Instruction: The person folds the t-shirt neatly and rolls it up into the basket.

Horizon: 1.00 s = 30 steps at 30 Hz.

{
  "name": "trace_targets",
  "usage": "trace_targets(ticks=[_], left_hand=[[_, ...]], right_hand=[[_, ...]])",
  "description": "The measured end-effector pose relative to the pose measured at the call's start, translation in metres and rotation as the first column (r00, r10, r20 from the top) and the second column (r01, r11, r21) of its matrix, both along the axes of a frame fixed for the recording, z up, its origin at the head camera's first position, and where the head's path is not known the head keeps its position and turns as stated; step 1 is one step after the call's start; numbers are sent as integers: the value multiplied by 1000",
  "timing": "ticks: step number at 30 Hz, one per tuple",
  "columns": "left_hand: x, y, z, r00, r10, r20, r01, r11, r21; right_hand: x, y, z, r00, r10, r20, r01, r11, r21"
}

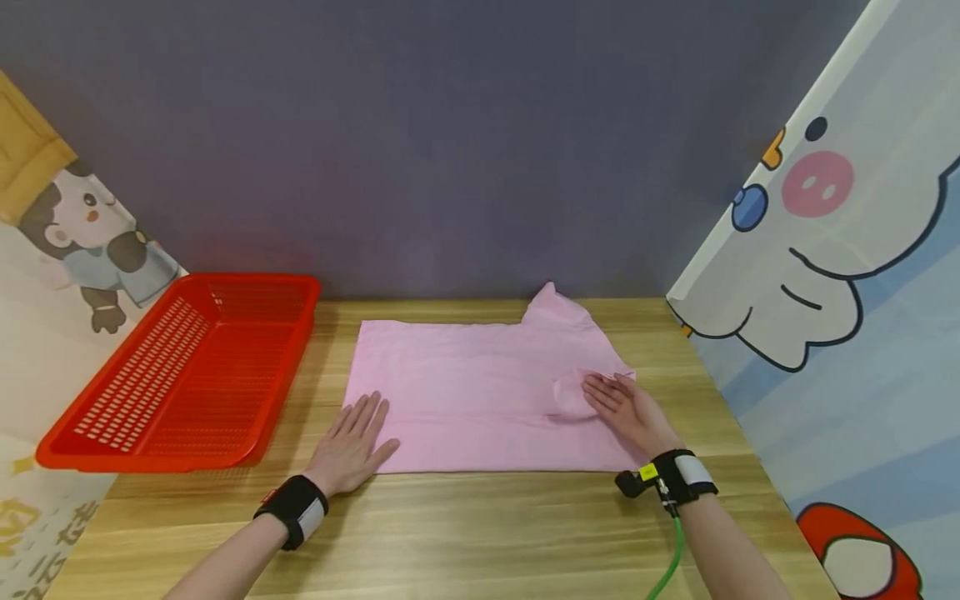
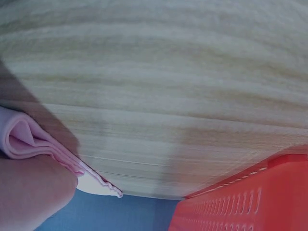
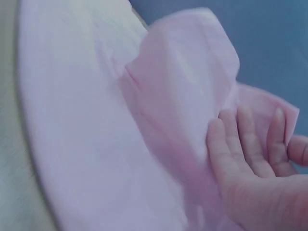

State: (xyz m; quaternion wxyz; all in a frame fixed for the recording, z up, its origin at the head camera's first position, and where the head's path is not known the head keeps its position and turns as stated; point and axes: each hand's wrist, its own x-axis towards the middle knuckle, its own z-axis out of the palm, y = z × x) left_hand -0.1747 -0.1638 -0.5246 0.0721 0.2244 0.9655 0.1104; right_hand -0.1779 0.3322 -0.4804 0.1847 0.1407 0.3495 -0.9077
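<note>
A folded pink cloth [image 1: 465,375] lies on the wooden table, with layered edges showing in the left wrist view. My left hand [image 1: 352,442] rests on its near left corner, palm down and fingers spread. At the right end, my right hand [image 1: 632,412] touches a raised flap of the cloth [image 3: 187,77], its fingers nearly straight against the fabric. Another part of the cloth [image 1: 555,307] pokes up at the far right corner. Part of the flap is hidden behind the right hand in the head view.
A red plastic basket [image 1: 225,367] with slotted walls stands on the left of the table [image 1: 465,533]. A dark grey panel [image 1: 420,150] rises behind the table. Printed cartoon sheets [image 1: 862,333] flank both sides. A green cable [image 1: 667,567] runs from the right wristband.
</note>
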Motion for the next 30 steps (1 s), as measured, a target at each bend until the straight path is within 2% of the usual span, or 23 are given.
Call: trace_targets(ticks=[5, 10, 12, 14, 15, 16, 17, 18, 19, 20, 21, 23, 24, 25, 26, 27, 29, 30], left_hand=[[0, 0, 2, 1000, 6, 16, -6, 1000, -6], [0, -1, 1, 1000, 9, 23, -9, 1000, 9], [0, -1, -2, 1000, 5, 10, -5, 1000, 31], [-1, -1, -5, 1000, 0, -4, 0, 999, 53], [0, -1, -6, 1000, -1, -12, 2, 998, 61], [0, -1, -5, 1000, 0, -13, 1, 998, 64], [0, -1, -4, 1000, -1, -10, 2, 998, 66], [0, -1, -3, 1000, 1, -8, 0, 998, 57], [-1, -1, -2, 1000, -1, -13, 2, 998, 59], [-1, 0, 1, 1000, -2, -19, 3, 998, 59], [-3, 1, 4, 1000, -3, -25, 4, 998, 57], [-7, 4, 9, 999, -6, -45, 9, 998, 61], [-9, 6, 11, 999, -4, -54, 7, 998, 63], [-11, 8, 12, 998, -5, -59, 9, 997, 73], [-14, 10, 14, 998, -2, -55, 6, 997, 78], [-16, 11, 13, 999, -2, -52, 6, 996, 87], [-21, 12, 11, 1000, -7, -30, 11, 992, 122], [-23, 12, 8, 1000, -13, -22, 16, 991, 135]], right_hand=[[-19, -5, -10, 990, -100, 103, 107, 993, -56], [-26, -13, -15, 989, -119, 92, 121, 993, -13], [-24, -15, -11, 991, -117, 61, 115, 992, 45], [-17, -15, -5, 994, -113, -1, 112, 982, 152], [-13, -15, -1, 992, -120, -41, 126, 967, 223], [-8, -15, 1, 989, -118, -92, 142, 940, 311], [-2, -14, 2, 981, -101, -163, 162, 892, 422], [3, -13, 2, 969, -71, -237, 191, 822, 536], [9, -11, 2, 950, -20, -312, 230, 717, 658], [14, -10, 1, 925, 47, -376, 282, 576, 767], [19, -8, 0, 898, 125, -421, 338, 415, 845], [27, -5, -4, 842, 288, -456, 450, 91, 888], [31, -4, -7, 820, 355, -448, 488, -27, 872], [33, -2, -9, 802, 414, -432, 517, -117, 848], [34, -1, -11, 789, 458, -411, 532, -172, 829], [35, 0, -13, 782, 492, -383, 528, -194, 827], [36, 2, -18, 780, 538, -319, 495, -219, 841], [36, 3, -20, 785, 550, -284, 463, -215, 860]])
